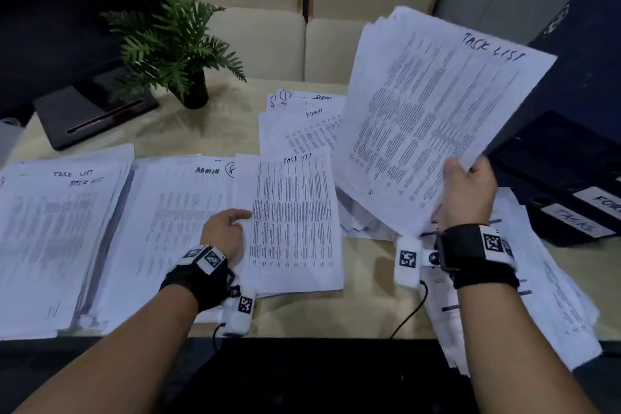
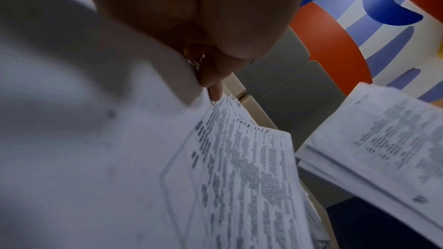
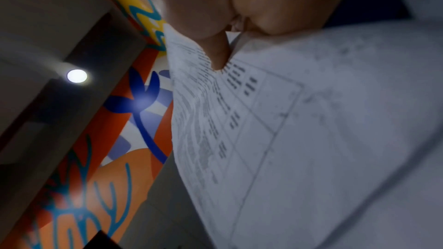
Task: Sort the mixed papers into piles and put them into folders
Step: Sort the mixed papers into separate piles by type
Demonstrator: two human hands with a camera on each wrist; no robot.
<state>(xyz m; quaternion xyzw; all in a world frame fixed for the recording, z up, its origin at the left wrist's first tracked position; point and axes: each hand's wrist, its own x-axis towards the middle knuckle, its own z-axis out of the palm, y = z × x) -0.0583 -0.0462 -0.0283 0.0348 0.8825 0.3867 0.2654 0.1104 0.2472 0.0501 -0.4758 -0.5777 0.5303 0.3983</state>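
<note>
Head view: left hand (image 1: 223,228) pinches sheet (image 1: 292,218); right hand (image 1: 470,191), fanned sheaf (image 1: 430,111).

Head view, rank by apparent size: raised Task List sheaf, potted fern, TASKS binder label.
1. raised Task List sheaf, though nearness to the camera inflates it
2. potted fern
3. TASKS binder label

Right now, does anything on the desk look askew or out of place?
Yes. The loose pile at the desk's right end is splayed and hangs past the front edge, so sheets may slide off. The back ADMIN pile is fanned crooked. The right hand grips a raised stack; the left hand pinches a TASK LIST sheet.
</note>
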